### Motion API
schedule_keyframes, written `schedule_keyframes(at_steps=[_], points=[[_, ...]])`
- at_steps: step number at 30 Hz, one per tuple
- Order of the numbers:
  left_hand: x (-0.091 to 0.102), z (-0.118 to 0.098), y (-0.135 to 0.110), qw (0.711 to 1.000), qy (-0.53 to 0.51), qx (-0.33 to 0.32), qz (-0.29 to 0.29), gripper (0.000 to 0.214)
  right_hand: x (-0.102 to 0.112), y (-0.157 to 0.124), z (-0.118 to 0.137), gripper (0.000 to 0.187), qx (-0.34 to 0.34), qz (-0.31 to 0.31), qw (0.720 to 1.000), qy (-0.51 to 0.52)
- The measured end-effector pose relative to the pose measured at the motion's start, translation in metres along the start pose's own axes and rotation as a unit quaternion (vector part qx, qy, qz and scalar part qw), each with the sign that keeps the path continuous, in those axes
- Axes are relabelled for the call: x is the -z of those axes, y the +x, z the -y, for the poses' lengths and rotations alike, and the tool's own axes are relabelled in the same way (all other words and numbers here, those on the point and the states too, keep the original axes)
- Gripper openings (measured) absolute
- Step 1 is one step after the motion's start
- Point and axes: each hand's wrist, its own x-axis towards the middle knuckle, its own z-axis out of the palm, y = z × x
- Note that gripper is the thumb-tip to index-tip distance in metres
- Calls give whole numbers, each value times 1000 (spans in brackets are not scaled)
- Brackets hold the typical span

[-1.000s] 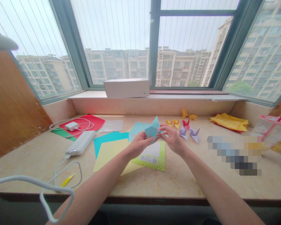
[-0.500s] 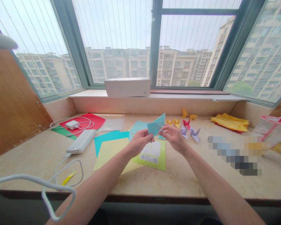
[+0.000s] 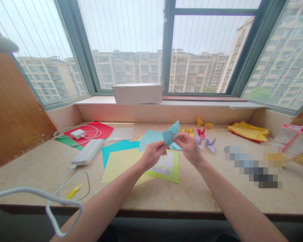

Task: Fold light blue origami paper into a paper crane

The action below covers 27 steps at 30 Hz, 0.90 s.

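A piece of light blue folded origami paper (image 3: 170,133) is held up above the table between both hands. My left hand (image 3: 155,153) pinches its lower left part, fingers closed. At its right lower edge, my right hand (image 3: 188,144) grips it between thumb and fingertips. Part of the paper is hidden behind the fingers. Beneath the hands lie a green dotted packet (image 3: 164,169) with a label, a pale yellow sheet (image 3: 123,164) and light blue paper (image 3: 150,138). Just beyond my right hand sit purple paper cranes (image 3: 210,144), a red crane (image 3: 201,133) and yellow cranes (image 3: 187,130).
On the left are a white power bank (image 3: 88,153) with cables, a charger (image 3: 78,134) and red paper (image 3: 104,129). Yellow sheets (image 3: 248,130) and a clear cup (image 3: 296,141) stand right, near a blurred-out item (image 3: 255,168). A white box (image 3: 137,94) rests on the sill.
Both hands have shifted slightly right with the folded paper. The paper has turned a little, and my right hand's fingers have closed nearer to its edge.
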Motion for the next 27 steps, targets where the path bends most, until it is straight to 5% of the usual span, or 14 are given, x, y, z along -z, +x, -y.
schedule_keyframes(at_steps=[9,18,27], points=[[-4,6,-2,1000,10,-2,23,21,-5,-1,0,30,35,-37,998,21],[-7,6,0,998,-8,34,-50,20,-13,-4,8,30,20,-42,997,55],[-8,2,2,994,-71,61,-53,22,-15,-5,14,30,-5,-61,992,113]])
